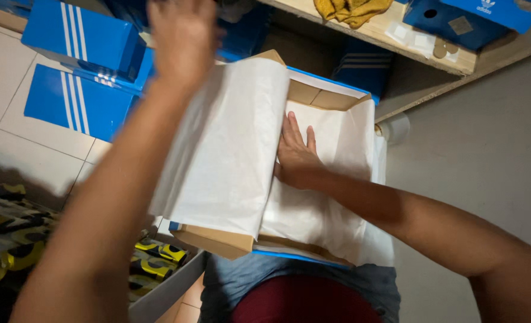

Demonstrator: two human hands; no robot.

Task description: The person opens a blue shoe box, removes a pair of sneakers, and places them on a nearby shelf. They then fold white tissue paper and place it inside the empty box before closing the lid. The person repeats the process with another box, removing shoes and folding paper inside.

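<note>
Under my right hand (295,158) I see thin, matt white tissue paper (229,149), softly creased, lining a shoe box (217,239) of raw brown cardboard with a blue printed outer skin. Beyond my left hand (178,42), stacked boxes (80,36) show smooth, faintly glossy blue card. Above both hands, a shelf (397,36) of pale unfinished wood carries mustard-yellow cloth (352,11).

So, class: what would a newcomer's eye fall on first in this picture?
First, the white tissue paper filling the open shoe box at the centre, with the right hand pressed flat on it. The left hand is raised above, at the top. Blue striped boxes are stacked on the floor at upper left.
</note>
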